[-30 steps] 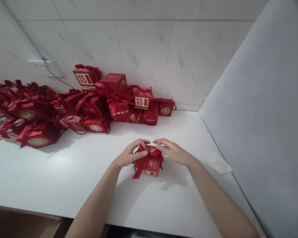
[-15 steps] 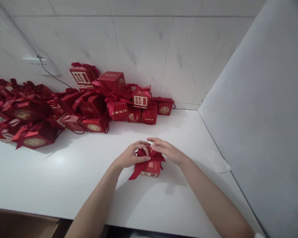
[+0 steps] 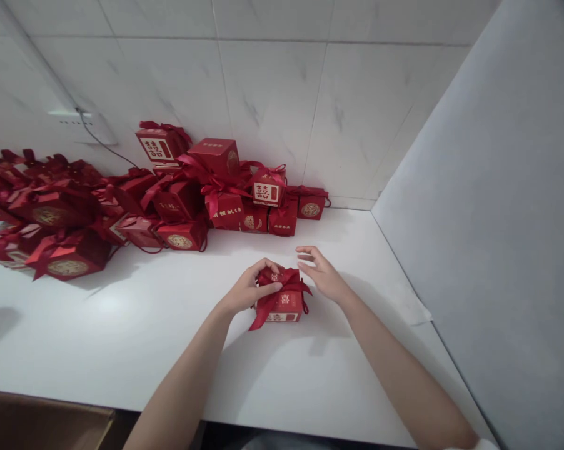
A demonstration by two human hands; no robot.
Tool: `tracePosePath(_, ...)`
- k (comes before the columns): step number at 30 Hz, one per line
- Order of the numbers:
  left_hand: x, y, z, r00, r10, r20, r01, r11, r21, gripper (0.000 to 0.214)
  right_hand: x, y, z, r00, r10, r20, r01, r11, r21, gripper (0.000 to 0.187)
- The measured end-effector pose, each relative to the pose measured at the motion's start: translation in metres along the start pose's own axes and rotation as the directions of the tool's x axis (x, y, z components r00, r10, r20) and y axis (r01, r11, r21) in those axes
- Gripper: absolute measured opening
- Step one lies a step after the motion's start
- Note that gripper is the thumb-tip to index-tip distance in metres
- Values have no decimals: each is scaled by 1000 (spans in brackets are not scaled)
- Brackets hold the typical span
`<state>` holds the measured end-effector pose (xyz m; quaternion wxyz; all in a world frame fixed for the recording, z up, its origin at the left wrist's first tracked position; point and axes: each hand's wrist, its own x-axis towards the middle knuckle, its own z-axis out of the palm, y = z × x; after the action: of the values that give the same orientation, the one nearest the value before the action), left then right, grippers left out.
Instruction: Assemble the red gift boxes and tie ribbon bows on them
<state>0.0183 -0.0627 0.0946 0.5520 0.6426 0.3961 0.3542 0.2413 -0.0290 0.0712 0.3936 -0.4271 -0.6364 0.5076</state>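
Observation:
A small red gift box (image 3: 284,305) with gold and white characters stands on the white table in front of me. Dark red ribbon (image 3: 289,280) is tied across its top, one tail hanging down the front left. My left hand (image 3: 254,284) grips the box from its left side, thumb on the ribbon and fingers over the far top edge. Just off the box's right side is my right hand (image 3: 322,270), its fingers apart and nothing in them.
Several red ribboned boxes (image 3: 179,236) are piled along the tiled wall, from far left to centre. A white panel (image 3: 488,219) closes off the right side. A wall socket (image 3: 82,127) with a cable is at back left. An open cardboard box (image 3: 47,425) is below the table's front edge.
My right hand has come off the ribbon and moved right, its fingers opening. The left hand stays on the box, and more of the bow shows. The view has shifted slightly.

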Motion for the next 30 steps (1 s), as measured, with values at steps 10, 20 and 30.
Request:
tracePosePath(10,2,-6,0,996,-39,-83,38,999,-16,45,-26,13,-5,982,143,127,-152,986,68,46)
tracePosePath(20,4,-8,4,990,-95,-108,89,994,-61,42,-58,-16,13,950,-196,-242,163,975,-150,16)
tracePosePath(30,8,-11,5,996,-61,-66,61,998,-9,42,-109,-10,50,585,-704,403,732,245,-636,26)
